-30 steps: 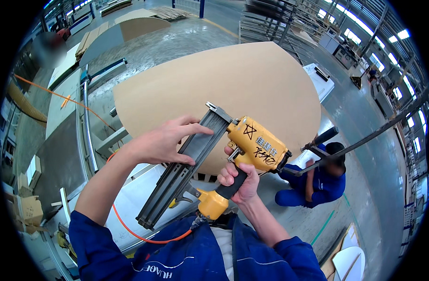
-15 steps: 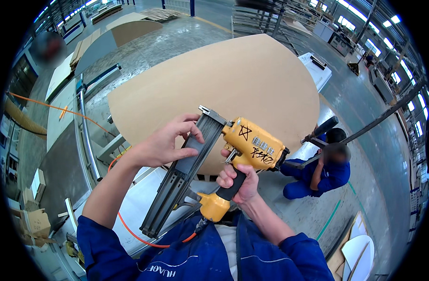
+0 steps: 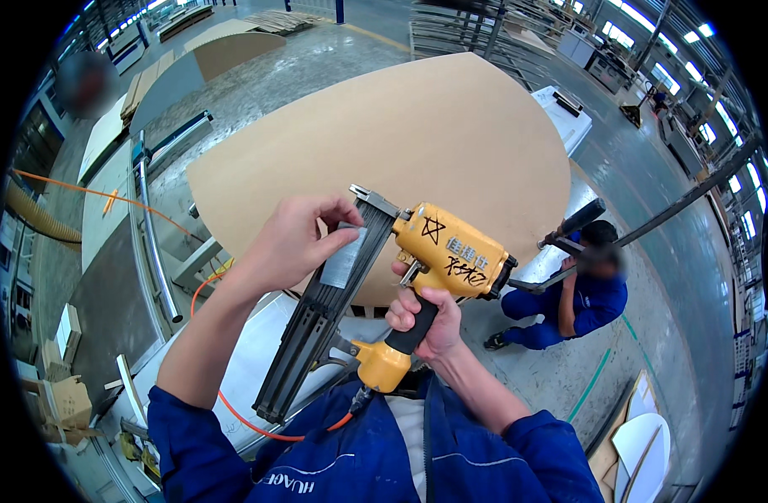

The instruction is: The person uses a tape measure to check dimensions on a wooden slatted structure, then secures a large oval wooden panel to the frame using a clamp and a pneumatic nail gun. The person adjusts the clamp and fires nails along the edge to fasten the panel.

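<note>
Progress check: nail gun (image 3: 451, 243) is up off the big tan panel (image 3: 384, 142), held across the front of the body. Right hand (image 3: 434, 327) is wrapped round its black grip. Left hand (image 3: 296, 239) is narrowed to a pinch, thumb and fingertips on a grey strip (image 3: 342, 261) lying along the long dark magazine (image 3: 304, 339), toward its upper end. So strip is at the magazine: I'd call that much done. Left, in my judgement: strip fully seated, fingers off. Can't tell from here whether it's all the way in the channel.

Around it: orange hose (image 3: 262, 433) runs from the gun's lower end across the jacket front, loops left; could snag on a swing. Co-worker in blue (image 3: 577, 306) crouches at right, near the panel's edge, past the gun's back end. Dark metal bar (image 3: 686, 205) slants across that side, so I'd call it the main obstruction there. White offcuts (image 3: 640, 444) lie lower right, cardboard box (image 3: 70, 402) lower left.
</note>
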{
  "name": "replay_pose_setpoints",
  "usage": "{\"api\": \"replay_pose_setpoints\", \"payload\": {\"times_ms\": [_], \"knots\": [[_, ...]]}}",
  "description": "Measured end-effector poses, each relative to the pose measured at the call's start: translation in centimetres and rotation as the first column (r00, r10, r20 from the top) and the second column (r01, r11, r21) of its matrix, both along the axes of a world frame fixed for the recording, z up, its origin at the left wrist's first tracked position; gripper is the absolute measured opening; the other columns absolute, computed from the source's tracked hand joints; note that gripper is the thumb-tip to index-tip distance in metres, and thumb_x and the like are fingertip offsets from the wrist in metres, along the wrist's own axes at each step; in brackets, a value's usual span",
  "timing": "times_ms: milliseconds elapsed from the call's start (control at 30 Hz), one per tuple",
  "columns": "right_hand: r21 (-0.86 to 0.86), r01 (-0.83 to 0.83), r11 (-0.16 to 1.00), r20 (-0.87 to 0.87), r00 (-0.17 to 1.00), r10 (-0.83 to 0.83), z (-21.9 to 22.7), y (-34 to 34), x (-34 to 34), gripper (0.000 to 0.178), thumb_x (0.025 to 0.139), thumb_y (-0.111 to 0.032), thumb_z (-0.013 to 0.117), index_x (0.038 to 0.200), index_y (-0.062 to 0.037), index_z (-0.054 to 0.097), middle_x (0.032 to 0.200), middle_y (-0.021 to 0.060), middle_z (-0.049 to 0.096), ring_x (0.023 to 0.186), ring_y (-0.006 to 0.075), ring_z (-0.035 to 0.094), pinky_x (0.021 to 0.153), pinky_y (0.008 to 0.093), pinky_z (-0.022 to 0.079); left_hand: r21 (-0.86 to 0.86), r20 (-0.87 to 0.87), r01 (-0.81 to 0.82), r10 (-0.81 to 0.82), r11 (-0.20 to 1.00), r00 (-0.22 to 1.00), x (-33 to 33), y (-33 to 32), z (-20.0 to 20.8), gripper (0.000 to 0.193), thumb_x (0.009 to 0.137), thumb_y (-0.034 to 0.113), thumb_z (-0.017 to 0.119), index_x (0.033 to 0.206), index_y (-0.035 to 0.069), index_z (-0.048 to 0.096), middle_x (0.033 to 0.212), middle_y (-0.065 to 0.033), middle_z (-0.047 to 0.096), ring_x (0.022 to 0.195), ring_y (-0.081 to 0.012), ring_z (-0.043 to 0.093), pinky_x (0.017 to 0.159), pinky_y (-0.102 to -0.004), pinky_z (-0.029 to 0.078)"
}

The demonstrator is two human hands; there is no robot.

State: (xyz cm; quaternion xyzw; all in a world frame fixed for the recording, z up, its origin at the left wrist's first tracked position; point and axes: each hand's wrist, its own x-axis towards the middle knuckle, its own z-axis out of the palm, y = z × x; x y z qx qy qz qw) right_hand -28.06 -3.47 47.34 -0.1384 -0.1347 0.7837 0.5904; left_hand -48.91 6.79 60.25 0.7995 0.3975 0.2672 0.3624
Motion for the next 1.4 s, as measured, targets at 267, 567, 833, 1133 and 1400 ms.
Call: {"api": "replay_pose_setpoints", "payload": {"times_ms": [267, 567, 833, 1133, 1400], "knots": [[0.001, -0.009, 1.000, -0.011, 1.000, 0.009, 0.1, -0.2, 0.2, 0.056, 0.094, -0.024, 0.057, 0.144, 0.0010, 0.049, 0.072, -0.0003, 0.048, 0.062, 0.0132, 0.050, 0.064, 0.0289, 0.042, -0.097, 0.251, -0.016, 0.040, 0.995, 0.967, 2.3, 1.1, -1.9, 0.009, 0.091, 0.004, 0.072, 0.094, -0.003, 0.067, 0.083, -0.0074, 0.073, 0.078, -0.0099, 0.069, 0.071, -0.0250, 0.055], [0.035, -0.032, 0.999, -0.043, 0.999, 0.034, -0.3, -0.3, 0.3, 0.054, 0.096, -0.022, 0.053, 0.145, 0.0007, 0.048, 0.073, -0.0002, 0.048, 0.065, 0.0131, 0.051, 0.068, 0.0300, 0.044, -0.101, 0.170, -0.031, 0.048, 0.994, 0.984, 2.2, 1.6, -2.0, 0.009, 0.090, 0.003, 0.073, 0.096, -0.002, 0.069, 0.083, -0.0041, 0.071, 0.075, -0.0080, 0.066, 0.069, -0.0246, 0.053], [-0.011, -0.003, 1.000, -0.058, 0.998, 0.003, -0.5, -0.3, 0.3, 0.055, 0.095, -0.023, 0.055, 0.145, 0.0004, 0.049, 0.074, -0.0002, 0.049, 0.064, 0.0132, 0.052, 0.067, 0.0299, 0.045, 0.201, 0.113, -0.051, 0.028, 0.978, 0.993, 2.3, -0.8, -2.4, 0.018, 0.081, 0.001, 0.077, 0.099, -0.001, 0.072, 0.101, -0.0120, 0.067, 0.073, -0.0154, 0.067, 0.063, -0.0289, 0.053], [-0.023, 0.021, 1.000, -0.048, 0.999, -0.022, -0.8, -0.3, 0.4, 0.056, 0.095, -0.024, 0.057, 0.145, 0.0002, 0.049, 0.073, -0.0006, 0.048, 0.064, 0.0134, 0.052, 0.065, 0.0291, 0.044, 0.289, -0.361, 0.358, -0.246, 0.888, 0.900, -2.6, -1.5, -1.3, 0.052, 0.075, 0.017, 0.085, 0.125, 0.013, 0.071, 0.148, -0.0072, 0.054, 0.140, -0.0312, 0.044, 0.116, -0.0435, 0.042], [-0.045, 0.043, 0.998, -0.067, 0.997, -0.046, -1.0, -0.3, 0.6, 0.055, 0.095, -0.025, 0.057, 0.144, -0.0002, 0.050, 0.073, -0.0012, 0.049, 0.064, 0.0127, 0.052, 0.065, 0.0284, 0.044, 0.341, -0.341, 0.314, -0.195, 0.886, 0.919, -1.5, -0.7, -2.9, 0.058, 0.081, 0.018, 0.083, 0.135, 0.021, 0.066, 0.154, -0.0103, 0.042, 0.140, -0.0337, 0.043, 0.114, -0.0452, 0.043]]}}
